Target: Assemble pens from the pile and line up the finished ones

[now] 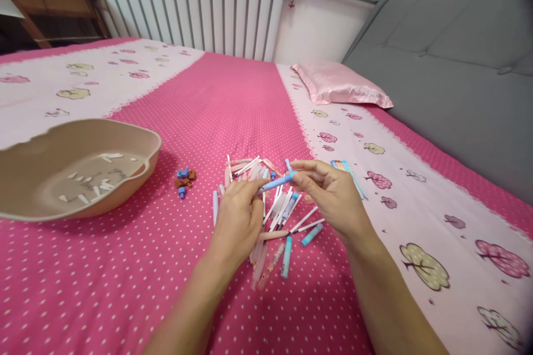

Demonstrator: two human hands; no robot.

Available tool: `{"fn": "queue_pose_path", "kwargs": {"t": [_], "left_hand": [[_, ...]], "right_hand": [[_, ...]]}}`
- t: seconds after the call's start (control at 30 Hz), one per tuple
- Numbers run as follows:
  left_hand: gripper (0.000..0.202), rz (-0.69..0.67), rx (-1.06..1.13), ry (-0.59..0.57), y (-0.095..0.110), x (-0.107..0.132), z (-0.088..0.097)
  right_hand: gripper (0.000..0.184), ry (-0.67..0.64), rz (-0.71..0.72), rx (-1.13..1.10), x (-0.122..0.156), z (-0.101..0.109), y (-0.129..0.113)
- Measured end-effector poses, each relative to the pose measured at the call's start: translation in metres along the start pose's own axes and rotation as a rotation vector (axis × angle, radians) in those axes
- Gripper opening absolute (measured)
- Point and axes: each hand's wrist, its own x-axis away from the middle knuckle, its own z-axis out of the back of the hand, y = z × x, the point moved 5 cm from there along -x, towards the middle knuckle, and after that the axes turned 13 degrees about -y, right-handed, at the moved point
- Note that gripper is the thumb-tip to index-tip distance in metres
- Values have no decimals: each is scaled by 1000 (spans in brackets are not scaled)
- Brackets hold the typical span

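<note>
Both my hands hold one light blue pen (pixel 276 182) level above a heap of pens and pen parts (pixel 266 216) on the pink dotted bedsheet. My left hand (pixel 238 216) pinches the pen's left end with closed fingers. My right hand (pixel 328 191) pinches its right end at the cap. The heap under my hands mixes pink, white and blue barrels and thin white refills. A small cluster of blue and brown caps (pixel 184 178) lies to the left of the heap.
A beige plastic basin (pixel 25 199) with several white bits inside sits at the left. A few assembled pens (pixel 350 173) lie right of my right hand. A pink pillow (pixel 341 84) and grey headboard (pixel 449 66) stand behind; a radiator lines the far wall.
</note>
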Motion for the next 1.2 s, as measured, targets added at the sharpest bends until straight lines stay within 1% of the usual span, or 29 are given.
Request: {"fn": "queue_pose_path", "kwargs": {"t": [0.1, 0.17, 0.23, 0.33, 0.43, 0.5, 0.6, 0.77, 0.97, 1.1, 1.2], "left_hand": [[38, 21, 149, -12, -2, 0, -3], [35, 60, 319, -12, -5, 0, -4], [32, 75, 509, -6, -6, -1, -3], [27, 54, 717, 32, -4, -3, 0], [27, 62, 825, 48, -4, -3, 2], [28, 73, 880, 47, -4, -3, 1], [31, 88, 943, 37, -5, -2, -2], [30, 76, 979, 28, -3, -3, -3], [34, 101, 1015, 31, -5, -3, -4], [34, 96, 991, 51, -7, -3, -4], [34, 78, 955, 43, -8, -4, -5]], "right_hand": [[36, 48, -4, -27, 0, 1, -2], [38, 58, -15, -41, -1, 0, -3], [38, 40, -16, -40, -1, -1, -2], [34, -52, -17, -7, -3, -8, 3], [33, -218, -61, 64, -4, -20, 10], [32, -305, -85, 106, -4, -28, 14], [28, -341, -88, 132, -4, -36, 18], [22, -375, -77, 26, -7, -45, 25], [20, -363, -86, -17, -7, -46, 27], [22, -375, -93, -46, -7, -46, 26], [19, -375, -81, -40, -7, -46, 26]]}}
